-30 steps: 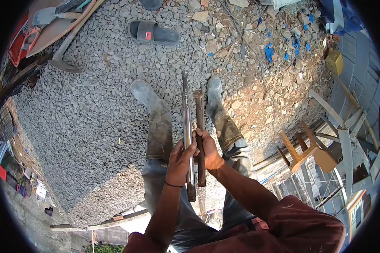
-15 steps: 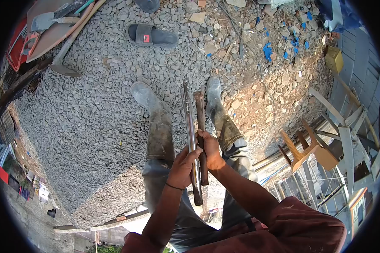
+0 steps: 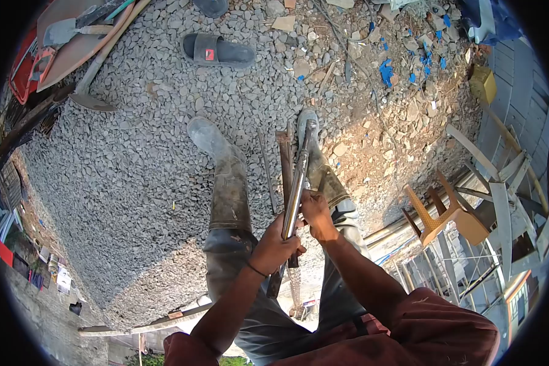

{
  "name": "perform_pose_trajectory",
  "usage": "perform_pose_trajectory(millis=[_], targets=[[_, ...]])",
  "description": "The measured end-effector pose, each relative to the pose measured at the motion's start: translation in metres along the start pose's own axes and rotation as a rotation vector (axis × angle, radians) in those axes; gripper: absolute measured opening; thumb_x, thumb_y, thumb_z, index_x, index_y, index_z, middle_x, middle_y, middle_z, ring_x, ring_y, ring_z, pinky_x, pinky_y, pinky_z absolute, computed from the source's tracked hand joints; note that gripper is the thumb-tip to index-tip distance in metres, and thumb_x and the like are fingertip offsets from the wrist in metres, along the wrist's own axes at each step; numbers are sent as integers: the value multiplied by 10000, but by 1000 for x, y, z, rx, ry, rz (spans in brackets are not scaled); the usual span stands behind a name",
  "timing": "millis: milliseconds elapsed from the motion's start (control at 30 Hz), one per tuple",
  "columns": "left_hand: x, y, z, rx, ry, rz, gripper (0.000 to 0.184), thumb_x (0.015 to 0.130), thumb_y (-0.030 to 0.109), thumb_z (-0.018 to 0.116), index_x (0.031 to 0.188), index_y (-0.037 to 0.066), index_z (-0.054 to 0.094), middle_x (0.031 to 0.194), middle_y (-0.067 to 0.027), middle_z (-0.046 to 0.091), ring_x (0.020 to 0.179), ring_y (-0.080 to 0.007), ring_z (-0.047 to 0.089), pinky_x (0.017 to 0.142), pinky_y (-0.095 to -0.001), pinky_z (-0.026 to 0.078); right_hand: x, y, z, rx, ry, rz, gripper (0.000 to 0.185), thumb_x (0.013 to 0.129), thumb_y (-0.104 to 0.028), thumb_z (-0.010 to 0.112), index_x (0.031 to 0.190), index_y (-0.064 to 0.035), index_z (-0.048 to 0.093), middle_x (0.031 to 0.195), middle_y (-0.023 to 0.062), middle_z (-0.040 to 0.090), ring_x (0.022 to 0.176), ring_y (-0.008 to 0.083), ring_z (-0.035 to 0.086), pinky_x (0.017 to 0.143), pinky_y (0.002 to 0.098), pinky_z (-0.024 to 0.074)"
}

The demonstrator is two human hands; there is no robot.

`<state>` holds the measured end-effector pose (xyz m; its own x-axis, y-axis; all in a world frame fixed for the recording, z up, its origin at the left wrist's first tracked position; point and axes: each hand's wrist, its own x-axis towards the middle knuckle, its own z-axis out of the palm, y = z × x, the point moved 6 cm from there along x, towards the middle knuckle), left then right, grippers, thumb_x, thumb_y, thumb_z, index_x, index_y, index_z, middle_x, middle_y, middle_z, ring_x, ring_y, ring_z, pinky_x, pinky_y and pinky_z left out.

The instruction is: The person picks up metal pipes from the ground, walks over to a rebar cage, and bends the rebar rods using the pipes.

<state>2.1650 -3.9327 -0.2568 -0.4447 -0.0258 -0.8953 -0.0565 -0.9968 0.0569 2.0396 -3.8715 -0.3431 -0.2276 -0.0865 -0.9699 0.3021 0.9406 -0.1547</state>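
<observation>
My left hand [image 3: 276,245], with a dark band at the wrist, is closed round a shiny metal bar [image 3: 298,177]. The bar leans, its top over the right boot [image 3: 308,125] and its dark lower end below my hand. A rusty brown metal bar [image 3: 285,161] stands nearly upright behind it, partly hidden by the shiny bar and the left hand. Curled beside both bars, my right hand [image 3: 318,215] reaches its fingers behind the shiny one to the rusty bar; their contact is partly hidden. A thin dark rod [image 3: 266,168] sticks up left of the bars.
Grey gravel [image 3: 134,171] spreads around the boots. A black slide sandal [image 3: 219,50] lies ahead. Tools, including a hoe [image 3: 91,100], rest by a wheelbarrow [image 3: 73,46] at upper left. A brown plastic chair [image 3: 439,213] and wooden planks [image 3: 500,207] are at right.
The shiny bar has swung its top to the right, crossing in front of the rusty bar. My left hand has turned and shifted right; my right hand has moved slightly right. The thin rod now shows apart.
</observation>
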Motion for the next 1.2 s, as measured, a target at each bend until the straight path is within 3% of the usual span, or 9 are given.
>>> perform_pose_trajectory(millis=[133,300,367,433,600,733,800,933,1200], targets=[[1,-18,-1,-54,-97,-56,304,853,-67,512,1149,-1,487,1010,-85,554,743,-167,667,669,-302,566,10,-58,-8,267,8,-35,406,1021,-370,505,1034,21,612,835,98,651,670,150,589,652,298,495],[0,-30,-1,-156,-164,-24,333,889,-46,556,1214,23,525,1045,-61,564,888,-134,636,802,-298,521,24,-87,43,412,-307,-37,131,984,-170,563,949,-68,487,673,17,507,558,137,521,528,291,466],[2,-27,-1,-206,-170,34,388,994,196,588,1308,-13,496,1138,-80,568,1000,-173,626,912,-331,501,12,-100,43,454,-267,-32,105,990,-179,561,963,-86,520,665,6,468,496,127,464,449,284,421],[7,-25,0,-690,-169,-234,419,1015,336,539,1258,-5,526,1157,-102,579,1043,-196,622,971,-366,495,7,-131,33,505,-256,-145,94,989,-173,546,953,-97,502,656,4,452,469,113,444,413,274,389],[43,-42,-14,-379,-82,-9,186,1038,191,486,1107,28,541,833,-82,625,733,-183,661,682,-299,563,10,-187,-21,539,-148,-383,105,982,-168,553,955,-104,474,630,12,459,465,123,451,423,286,400],[58,-34,-7,-444,-31,17,467,1019,50,467,1447,220,387,922,-70,562,738,-129,560,622,-295,519,0,-197,-56,623,-213,-469,97,994,-183,545,985,-96,502,642,6,428,463,120,429,409,270,366],[69,-39,-17,-571,10,-46,632,1014,58,476,1531,331,236,931,-62,517,736,-120,506,596,-286,496,-10,-212,-80,825,-537,-487,159,1035,-185,453,1080,-42,508,669,28,432,466,118,436,399,277,380],[75,-41,-37,-562,62,-139,187,1052,212,463,1228,151,470,817,-23,502,587,-90,443,505,-283,427,-30,-243,-106,1153,-1008,-283,294,1058,-162,362,1237,70,383,722,79,440,474,145,458,407,318,432],[16,-41,-3,-417,257,-100,133,1041,254,491,1004,135,442,725,-6,490,507,-81,432,428,-263,345,-21,-218,-145,893,-703,-316,274,1056,-172,393,1227,15,497,693,44,427,469,121,429,410,280,412]])
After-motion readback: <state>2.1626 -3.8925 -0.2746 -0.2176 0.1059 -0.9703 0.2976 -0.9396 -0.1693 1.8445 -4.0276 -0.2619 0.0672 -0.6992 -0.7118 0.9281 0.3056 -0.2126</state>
